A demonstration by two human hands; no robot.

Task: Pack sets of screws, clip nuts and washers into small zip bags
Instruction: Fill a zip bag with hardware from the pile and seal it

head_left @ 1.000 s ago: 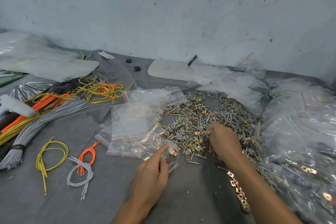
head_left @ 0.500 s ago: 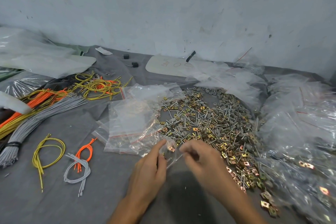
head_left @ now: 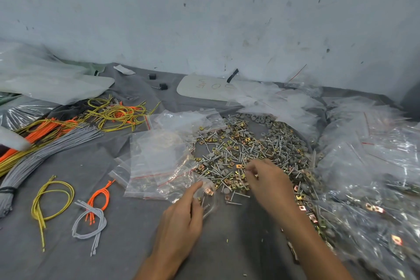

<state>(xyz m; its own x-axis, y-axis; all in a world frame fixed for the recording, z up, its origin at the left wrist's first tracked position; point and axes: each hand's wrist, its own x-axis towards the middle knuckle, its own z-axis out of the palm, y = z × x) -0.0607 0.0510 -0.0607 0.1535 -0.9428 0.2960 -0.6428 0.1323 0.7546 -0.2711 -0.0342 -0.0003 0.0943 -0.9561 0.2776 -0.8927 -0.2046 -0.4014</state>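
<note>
**Small zip bag (head_left: 208, 199) in the left hand (head_left: 181, 218), at the pile's near edge**

The left hand pinches the bag on the grey cloth (head_left: 127, 245); a copper clip nut (head_left: 208, 191) shows inside it; the right hand (head_left: 268, 179) sits just beside, on the pile of screws, clip nuts and washers (head_left: 250, 148), fingers curled; whether they hold anything cannot be told; empty zip bags (head_left: 159, 161) lie to the left.

Glossy clear plastic zip bags (head_left: 159, 161), shiny metal screws (head_left: 241, 150), matt grey cloth (head_left: 127, 245).
</note>
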